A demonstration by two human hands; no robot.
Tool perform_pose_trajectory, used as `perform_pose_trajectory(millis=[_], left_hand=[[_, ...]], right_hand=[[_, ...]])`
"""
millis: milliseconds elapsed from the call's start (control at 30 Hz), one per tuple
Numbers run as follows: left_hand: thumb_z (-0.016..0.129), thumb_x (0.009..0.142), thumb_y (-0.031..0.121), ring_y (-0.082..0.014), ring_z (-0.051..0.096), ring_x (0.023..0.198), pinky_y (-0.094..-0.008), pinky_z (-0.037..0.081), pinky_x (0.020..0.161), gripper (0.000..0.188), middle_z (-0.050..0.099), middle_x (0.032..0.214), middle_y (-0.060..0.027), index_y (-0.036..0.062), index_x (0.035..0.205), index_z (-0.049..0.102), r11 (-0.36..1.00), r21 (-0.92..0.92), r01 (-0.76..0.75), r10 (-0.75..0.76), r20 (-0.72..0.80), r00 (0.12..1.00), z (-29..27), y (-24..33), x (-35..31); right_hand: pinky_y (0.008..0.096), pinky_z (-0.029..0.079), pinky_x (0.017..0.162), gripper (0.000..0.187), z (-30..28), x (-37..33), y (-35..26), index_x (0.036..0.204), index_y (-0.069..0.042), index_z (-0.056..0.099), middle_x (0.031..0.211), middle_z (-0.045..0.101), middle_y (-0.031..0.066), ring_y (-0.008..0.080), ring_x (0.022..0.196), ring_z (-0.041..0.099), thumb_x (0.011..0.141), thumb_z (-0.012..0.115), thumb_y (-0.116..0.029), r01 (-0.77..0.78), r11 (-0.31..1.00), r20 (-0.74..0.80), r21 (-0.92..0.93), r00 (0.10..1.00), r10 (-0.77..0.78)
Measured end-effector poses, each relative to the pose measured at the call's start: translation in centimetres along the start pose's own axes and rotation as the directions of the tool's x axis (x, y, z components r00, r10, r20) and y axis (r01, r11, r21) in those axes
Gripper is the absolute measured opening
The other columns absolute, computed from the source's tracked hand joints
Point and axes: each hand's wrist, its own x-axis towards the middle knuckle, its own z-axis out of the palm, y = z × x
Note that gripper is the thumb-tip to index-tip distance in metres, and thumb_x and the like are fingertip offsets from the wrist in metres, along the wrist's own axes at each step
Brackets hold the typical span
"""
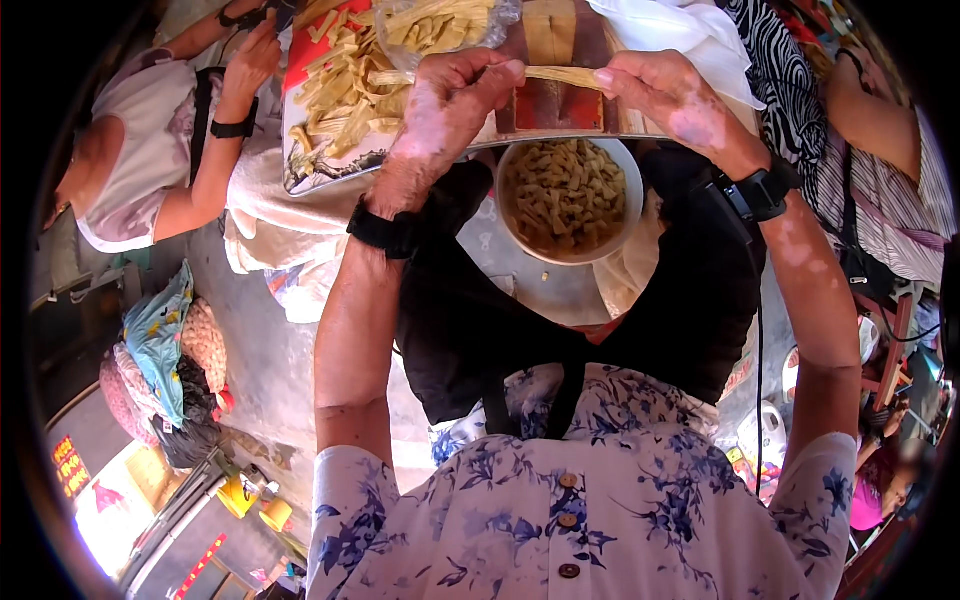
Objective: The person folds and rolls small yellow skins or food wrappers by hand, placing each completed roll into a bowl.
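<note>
In the head view, the person's left hand and right hand are up beyond the white bowl, each grip pinched on the same yellow fibrous strip. The strip runs crosswise between the two grips, its middle bare, its right end nipped by the right hand's fingertips. Short pieces fill the bowl. Past it, on the tabletop, there's a wooden block; farther left of the bowl, a heap of loose strips.
</note>
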Motion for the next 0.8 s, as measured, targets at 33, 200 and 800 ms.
perform_pose_trajectory(millis=[33,200,800], left_hand=[[0.060,0.087,0.023,-0.0002,0.047,0.064,-0.0157,0.038,0.057,0.020,0.058,0.072,0.0055,0.0039,0.088,0.066,0.999,-0.038,-0.026,0.024,-0.036,0.999,0.2,-0.2,0.1],[0.059,0.087,0.020,-0.0017,0.043,0.059,-0.0180,0.034,0.053,0.020,0.055,0.065,0.0046,0.0018,0.086,0.065,0.996,0.072,-0.051,0.054,-0.040,0.998,0.6,-1.3,0.4],[0.065,0.082,0.020,-0.0289,0.053,0.106,-0.0351,0.042,0.090,0.043,0.056,0.113,-0.0177,-0.0003,0.118,0.052,0.872,0.436,-0.224,0.163,0.171,0.972,5.4,-0.9,-10.0]], right_hand=[[0.0270,0.030,0.044,0.030,0.0,0.1,0.1,0.074,-0.001,0.056,0.053,0.038,0.0021,0.0092,0.048,0.034,0.092,0.052,-0.024,0.001,1.000,0.000,0.001,1.000,-0.001],[0.0240,0.035,0.053,0.030,0.5,-0.5,0.2,0.081,0.004,0.053,0.061,0.041,-0.0008,0.0083,0.058,0.037,0.093,0.051,-0.024,-0.076,0.990,0.045,0.121,0.996,0.071],[0.0165,0.025,0.045,0.028,4.3,-7.0,-8.9,0.083,-0.001,0.056,0.058,0.039,-0.0041,0.0024,0.050,0.032,0.094,0.050,-0.026,-0.277,0.338,0.051,0.900,0.835,0.548]])
